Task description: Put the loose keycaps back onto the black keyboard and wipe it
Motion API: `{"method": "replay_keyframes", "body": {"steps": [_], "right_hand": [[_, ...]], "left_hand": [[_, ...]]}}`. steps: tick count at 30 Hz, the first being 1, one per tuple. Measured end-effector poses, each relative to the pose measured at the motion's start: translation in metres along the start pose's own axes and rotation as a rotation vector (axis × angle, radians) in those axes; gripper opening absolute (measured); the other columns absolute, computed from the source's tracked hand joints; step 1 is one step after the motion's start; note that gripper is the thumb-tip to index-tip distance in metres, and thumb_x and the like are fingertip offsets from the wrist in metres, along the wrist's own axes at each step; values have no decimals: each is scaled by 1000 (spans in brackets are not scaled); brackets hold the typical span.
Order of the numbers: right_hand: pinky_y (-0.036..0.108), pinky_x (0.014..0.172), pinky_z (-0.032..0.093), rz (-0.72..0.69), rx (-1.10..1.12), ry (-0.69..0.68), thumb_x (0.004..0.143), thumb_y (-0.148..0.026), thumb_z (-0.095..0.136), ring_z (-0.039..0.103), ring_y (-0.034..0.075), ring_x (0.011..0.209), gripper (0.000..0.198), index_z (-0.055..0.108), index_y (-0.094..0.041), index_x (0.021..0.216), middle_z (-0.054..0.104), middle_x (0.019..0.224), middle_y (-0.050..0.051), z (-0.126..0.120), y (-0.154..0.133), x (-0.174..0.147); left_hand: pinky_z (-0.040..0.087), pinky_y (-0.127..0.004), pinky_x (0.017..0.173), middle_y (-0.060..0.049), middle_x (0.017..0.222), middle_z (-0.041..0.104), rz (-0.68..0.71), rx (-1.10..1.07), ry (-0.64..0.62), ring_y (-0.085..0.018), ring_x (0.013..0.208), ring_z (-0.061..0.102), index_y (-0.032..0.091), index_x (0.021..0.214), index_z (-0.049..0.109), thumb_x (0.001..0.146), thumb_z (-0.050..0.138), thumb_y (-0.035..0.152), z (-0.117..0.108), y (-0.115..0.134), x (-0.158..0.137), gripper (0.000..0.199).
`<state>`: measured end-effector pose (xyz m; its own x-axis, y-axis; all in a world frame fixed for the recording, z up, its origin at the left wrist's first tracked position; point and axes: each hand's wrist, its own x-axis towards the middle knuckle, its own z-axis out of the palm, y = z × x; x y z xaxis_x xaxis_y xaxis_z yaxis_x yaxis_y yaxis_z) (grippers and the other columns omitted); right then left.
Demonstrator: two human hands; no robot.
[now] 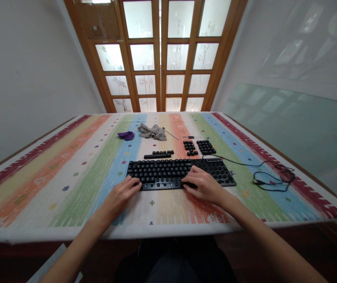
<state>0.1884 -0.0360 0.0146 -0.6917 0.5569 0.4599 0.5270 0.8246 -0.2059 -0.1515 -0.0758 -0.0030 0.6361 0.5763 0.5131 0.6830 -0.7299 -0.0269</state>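
A black keyboard [159, 169] lies flat on the table, its main letter block fitted with keycaps. The spacebar slot at the front and the number pad area at the right show no caps. My left hand [126, 191] grips the keyboard's front left corner, with thumb and fingers closed on it. Over the front row, right of the spacebar slot, my right hand [202, 184] has its fingers curled and pinched together; whatever is between them is hidden. Behind the keyboard lie the loose spacebar [157, 156] and a short row of keycaps [162, 152].
Two groups of loose keycaps, one small [189, 147] and one larger [206, 147], sit behind the keyboard's right part. Farther back are a grey cloth [152, 132], a purple strap-like bundle [126, 135] and a thin tool [171, 134]. The coiled cable [274, 181] lies at the right.
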Motion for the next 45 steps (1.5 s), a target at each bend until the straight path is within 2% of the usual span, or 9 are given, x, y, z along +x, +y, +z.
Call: {"method": "replay_keyframes", "body": {"steps": [5,9,15,19,22,26,32,36,45], "right_hand": [[33,70,48,-15,-14,20,87,-13,61,54,21,79,13,72,-19,89,69,76,6,1,1,-2],[33,71,48,-9,-14,11,88,-13,61,54,21,80,12,72,-18,90,68,76,6,1,0,-3],[33,71,48,-3,0,3,87,-13,61,54,21,80,12,71,-18,90,68,76,6,1,1,-2],[33,72,48,-3,2,3,88,-13,61,55,21,81,12,71,-18,91,68,77,6,1,0,-2],[33,71,48,10,9,-2,89,-14,60,54,21,82,12,71,-17,92,68,77,6,0,-1,-2],[33,71,48,9,11,-7,89,-13,60,54,21,81,12,71,-17,91,67,76,6,-2,-2,-1],[33,72,49,7,4,2,89,-13,60,55,21,80,12,71,-18,92,68,76,6,-1,-1,-2],[34,72,49,7,4,-1,89,-14,59,56,22,81,12,71,-17,92,68,77,6,0,0,-3],[33,72,48,9,13,-5,89,-14,59,55,21,80,12,70,-17,92,68,77,6,0,0,-2]], "left_hand": [[57,-36,79,-10,101,63,-46,-48,28,-20,90,59,18,101,68,94,44,7,4,-4,-4,27],[58,-33,80,-7,104,62,-132,-188,64,-18,93,64,22,108,67,97,47,15,0,-8,-9,25],[59,-36,86,-7,105,64,-236,-212,207,-19,98,66,20,105,64,96,54,19,-4,-10,-13,14],[58,-37,86,-8,108,66,-185,-185,191,-21,101,66,19,105,66,96,54,20,-6,-12,-12,15],[57,-37,84,-6,99,68,-168,-205,151,-20,95,65,19,102,67,95,56,19,-10,-13,-11,13],[55,-35,80,-4,90,68,-233,-242,129,-19,87,63,20,100,65,94,57,18,-13,-12,-11,10],[54,-33,78,-3,90,68,-335,-243,199,-18,83,64,21,98,65,92,60,22,-13,-8,-7,8],[55,-33,78,-3,91,71,-292,-278,174,-19,85,64,22,100,68,91,61,21,-13,-7,-6,11],[54,-30,72,-4,89,73,-195,-267,243,-17,81,62,19,83,68,90,62,14,-7,-7,-8,11]]}}
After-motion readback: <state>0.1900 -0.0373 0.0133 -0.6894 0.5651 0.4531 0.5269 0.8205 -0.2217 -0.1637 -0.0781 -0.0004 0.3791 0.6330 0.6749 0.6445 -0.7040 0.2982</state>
